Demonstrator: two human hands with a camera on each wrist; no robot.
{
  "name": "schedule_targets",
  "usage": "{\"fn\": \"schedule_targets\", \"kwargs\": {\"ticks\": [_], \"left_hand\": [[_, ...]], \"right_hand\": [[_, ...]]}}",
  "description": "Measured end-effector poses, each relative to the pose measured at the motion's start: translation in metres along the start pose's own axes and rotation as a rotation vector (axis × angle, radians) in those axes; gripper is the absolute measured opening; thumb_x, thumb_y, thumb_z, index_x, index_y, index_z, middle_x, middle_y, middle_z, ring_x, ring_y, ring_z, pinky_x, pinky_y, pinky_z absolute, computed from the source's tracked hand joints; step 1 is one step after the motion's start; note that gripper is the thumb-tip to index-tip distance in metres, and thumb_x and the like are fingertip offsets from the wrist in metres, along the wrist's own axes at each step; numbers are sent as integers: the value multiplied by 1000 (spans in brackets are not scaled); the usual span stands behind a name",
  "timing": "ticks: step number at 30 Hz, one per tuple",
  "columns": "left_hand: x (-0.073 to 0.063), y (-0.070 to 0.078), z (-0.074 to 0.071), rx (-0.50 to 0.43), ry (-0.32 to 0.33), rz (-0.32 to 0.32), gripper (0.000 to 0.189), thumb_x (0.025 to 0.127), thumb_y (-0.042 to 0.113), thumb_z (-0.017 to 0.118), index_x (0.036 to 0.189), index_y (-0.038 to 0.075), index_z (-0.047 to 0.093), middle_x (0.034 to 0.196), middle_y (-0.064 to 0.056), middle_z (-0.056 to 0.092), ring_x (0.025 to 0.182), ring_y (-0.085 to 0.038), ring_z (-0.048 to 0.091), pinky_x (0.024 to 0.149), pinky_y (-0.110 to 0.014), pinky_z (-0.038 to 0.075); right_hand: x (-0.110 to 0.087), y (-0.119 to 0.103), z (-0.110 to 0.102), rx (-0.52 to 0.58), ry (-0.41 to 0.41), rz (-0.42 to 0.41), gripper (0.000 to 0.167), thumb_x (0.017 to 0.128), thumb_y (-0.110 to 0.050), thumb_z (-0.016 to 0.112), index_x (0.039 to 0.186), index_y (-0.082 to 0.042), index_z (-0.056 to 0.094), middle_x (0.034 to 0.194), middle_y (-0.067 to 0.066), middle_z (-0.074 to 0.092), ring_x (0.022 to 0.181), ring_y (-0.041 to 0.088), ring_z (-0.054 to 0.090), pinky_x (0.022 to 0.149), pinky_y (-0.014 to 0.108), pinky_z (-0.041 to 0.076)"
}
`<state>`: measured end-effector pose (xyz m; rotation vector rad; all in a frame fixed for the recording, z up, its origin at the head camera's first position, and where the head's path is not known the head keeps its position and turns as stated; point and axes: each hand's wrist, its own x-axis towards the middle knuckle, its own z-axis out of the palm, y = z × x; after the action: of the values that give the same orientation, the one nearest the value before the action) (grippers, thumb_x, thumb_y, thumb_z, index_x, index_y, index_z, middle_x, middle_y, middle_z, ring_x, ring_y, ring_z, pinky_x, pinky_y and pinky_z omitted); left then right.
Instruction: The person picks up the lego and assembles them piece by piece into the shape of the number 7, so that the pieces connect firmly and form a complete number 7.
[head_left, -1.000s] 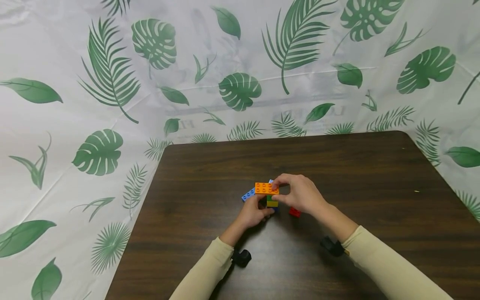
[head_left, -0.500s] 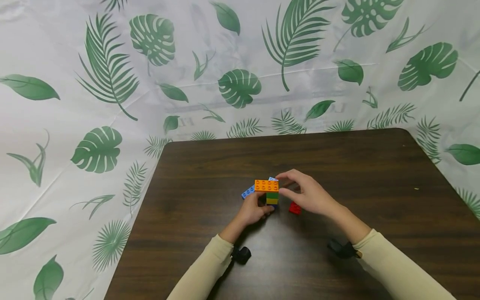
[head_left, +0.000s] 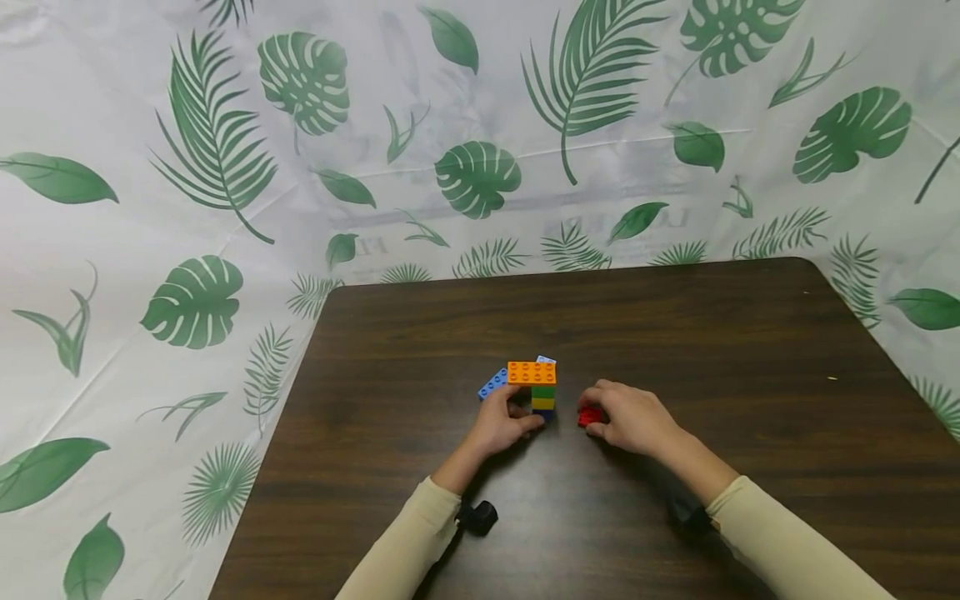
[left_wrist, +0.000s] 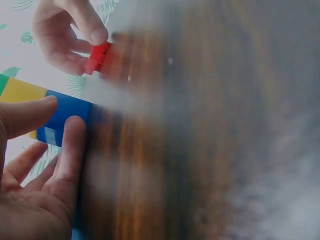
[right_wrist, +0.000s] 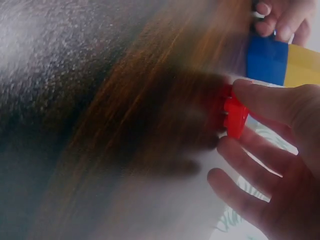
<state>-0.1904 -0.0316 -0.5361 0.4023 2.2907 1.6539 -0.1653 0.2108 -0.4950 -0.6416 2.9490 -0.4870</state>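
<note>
- Biggest thing by far: the pale sheet (head_left: 480, 92) covered in green leaf prints, at the back and left.
- Then the dark wood-look counter (head_left: 690, 325), which everything's sitting on.
- Cream sleeves (head_left: 795, 542) on both arms.
- Right hand (head_left: 633, 417): fingers pinched narrow on the little red brick.
- Left hand (head_left: 497, 423): thumb and fingers gripping the tower low down, right on the dark blue brick (right_wrist: 267, 60).
- The brick tower (head_left: 543, 392) stands upright, mid-counter: dark blue at the bottom, then yellow, green, and a longer orange one on top poking out to the left.
- Blue brick (head_left: 494, 383), lying at an angle just beyond the left hand.
- Light blue brick (head_left: 546, 360), peeking out behind the orange one, mostly hidden.
- Red brick (right_wrist: 237, 120), right of the tower and apart from it; can't tell if it's touching the counter.
</note>
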Motion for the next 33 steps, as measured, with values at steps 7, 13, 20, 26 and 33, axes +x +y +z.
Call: {"fn": "schedule_targets", "kwargs": {"ticks": [7,13,20,26,33], "left_hand": [[-17,1,-5,-209,4,8,56,87,-4,70,138,1,51,133,-20,56,88,-28,70,68,-38,60],[-39,5,-4,-333,44,-34,31,91,-5,63,120,-13,53,102,-29,61,83,-46,66,69,-50,59],[-61,3,-8,-412,-106,-140,34,102,21,55,125,-4,58,104,-16,67,87,-38,68,68,-44,60],[-79,0,-15,-426,-86,-146,33,97,16,64,123,-3,60,105,-13,66,84,-27,68,71,-41,60],[-72,7,-46,-500,184,-120,19,91,6,70,101,-5,59,94,-13,69,80,-27,69,72,-40,60]], "right_hand": [[1,-5,0,137,-69,0,20,83,-26,80,98,-21,69,89,-10,62,74,11,55,69,35,52],[0,-20,0,466,-215,-120,11,89,-29,74,94,-21,68,83,-13,64,71,9,59,64,26,53],[1,-52,12,661,-172,-131,10,95,-29,66,99,-19,68,89,-8,67,78,13,63,70,27,55],[4,-74,30,823,-87,20,18,98,-25,63,101,-9,70,92,0,70,79,20,67,68,26,56],[10,-97,40,593,-47,-64,33,100,-22,59,125,-1,64,110,7,69,93,19,66,81,38,57]]}}
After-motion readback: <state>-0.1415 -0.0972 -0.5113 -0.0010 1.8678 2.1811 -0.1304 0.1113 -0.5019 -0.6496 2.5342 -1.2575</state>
